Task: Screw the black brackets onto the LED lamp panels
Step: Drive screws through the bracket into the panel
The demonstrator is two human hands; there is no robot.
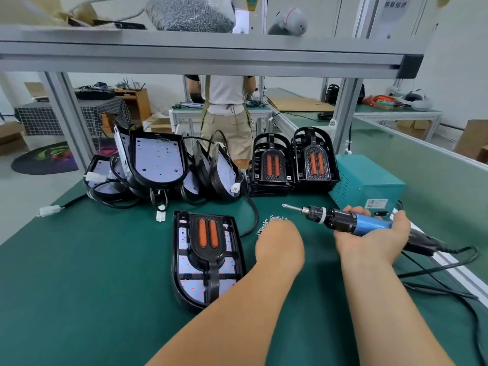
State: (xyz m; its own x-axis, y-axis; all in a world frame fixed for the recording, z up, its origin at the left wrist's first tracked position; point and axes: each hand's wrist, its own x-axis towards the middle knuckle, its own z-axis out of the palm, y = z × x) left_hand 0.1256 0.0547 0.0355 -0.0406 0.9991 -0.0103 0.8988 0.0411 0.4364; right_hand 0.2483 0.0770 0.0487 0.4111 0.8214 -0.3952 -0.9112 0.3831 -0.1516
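From the head camera, a green work mat [79, 273] carries one LED lamp panel [190, 286] lying flat in the middle, with a black bracket [208, 256] seated on its face. Just right of it, the left hand [280, 244] reaches over a small pile of screws [273, 220], its back to the camera. Its fingers are hidden, so its grip cannot be told. The right hand [375, 235] is wrapped around a blue electric screwdriver [351, 220], held above the mat with the bit pointing left. Behind, more lamp panels [158, 159] lean in a heap with their cables, two stacks of brackets [293, 165] stand beside them, and a teal power box [369, 186] sits to the right.
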